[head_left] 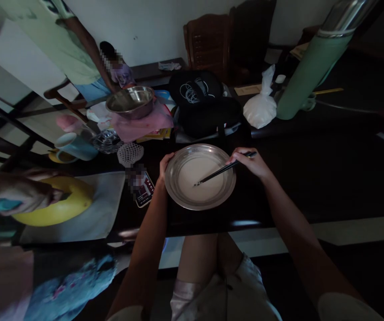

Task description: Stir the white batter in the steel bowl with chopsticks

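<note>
A round metal bowl point(173, 189) holding a pale, milky liquid point(192, 171) stands on the dark table in front of me. My left hand point(165, 166) grips its left rim. Dark chopsticks point(223, 169) are closed in my right hand point(248, 160), above the bowl's right side. They slant down to the left, and their tips dip into the liquid, where small dark marks show. Just left of my left forearm lies a phone point(144, 191) with a lit screen.
On the left, another person's hand point(41, 196) rests at a yellow bowl point(74, 203) on a pale mat point(111, 191). Behind are a metal basin point(134, 111), a blue mug point(81, 149), a black case point(205, 118), a tied bag of white powder point(260, 109) and a tall green thermos point(312, 73). Other people are at the left.
</note>
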`<state>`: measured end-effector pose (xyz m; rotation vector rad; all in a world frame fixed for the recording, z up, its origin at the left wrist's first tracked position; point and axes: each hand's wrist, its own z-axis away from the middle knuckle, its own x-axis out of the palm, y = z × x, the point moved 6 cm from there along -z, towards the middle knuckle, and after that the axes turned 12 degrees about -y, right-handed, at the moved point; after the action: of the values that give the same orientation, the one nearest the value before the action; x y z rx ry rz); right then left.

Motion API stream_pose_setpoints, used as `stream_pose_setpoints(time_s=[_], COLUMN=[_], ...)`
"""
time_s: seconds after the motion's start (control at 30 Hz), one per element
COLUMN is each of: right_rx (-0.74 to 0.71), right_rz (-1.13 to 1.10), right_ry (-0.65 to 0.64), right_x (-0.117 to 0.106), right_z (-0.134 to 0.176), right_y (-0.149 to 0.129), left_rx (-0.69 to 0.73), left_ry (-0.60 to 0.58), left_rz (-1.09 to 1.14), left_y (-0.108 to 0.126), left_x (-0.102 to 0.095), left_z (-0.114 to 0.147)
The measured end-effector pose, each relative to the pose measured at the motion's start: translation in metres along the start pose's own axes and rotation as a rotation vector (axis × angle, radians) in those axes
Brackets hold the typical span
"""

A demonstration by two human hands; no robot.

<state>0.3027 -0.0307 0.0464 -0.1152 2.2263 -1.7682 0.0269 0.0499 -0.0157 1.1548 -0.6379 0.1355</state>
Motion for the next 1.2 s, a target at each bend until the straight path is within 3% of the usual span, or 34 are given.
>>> stream_pose_setpoints(time_s=[0.23, 0.43, 0.63, 0.83, 1.03, 1.2], right_rx=[-0.026, -0.019, -0.039, -0.007, -0.018, -0.008], right_rz=[-0.02, -0.015, -0.022, 0.003, -0.009, -0.012], right_ry=[0.128, 0.009, 0.115, -0.025, 0.128, 0.011], right_x=[-0.014, -0.001, -0.014, 0.0, -0.015, -0.004], right_z=[0.003, 0.0, 0.004, 0.001, 0.004, 0.001], right_y=[0.002, -0.001, 0.001, -0.003, 0.001, 0.0], left_rx=[-0.014, -0.017, -0.026, 0.0, -0.011, -0.012], left_ry=[-0.029, 0.004, 0.009, -0.013, 0.0, -0.008], left_rz=[0.007, 0.002, 0.01, 0.014, 0.012, 0.017], left_y=[-0.002, 0.002, -0.001, 0.0, -0.002, -0.001], left_x=[0.0, 0.003, 0.002, 0.001, -0.003, 0.0], left_z=[-0.002, 0.0, -0.001, -0.001, -0.004, -0.002])
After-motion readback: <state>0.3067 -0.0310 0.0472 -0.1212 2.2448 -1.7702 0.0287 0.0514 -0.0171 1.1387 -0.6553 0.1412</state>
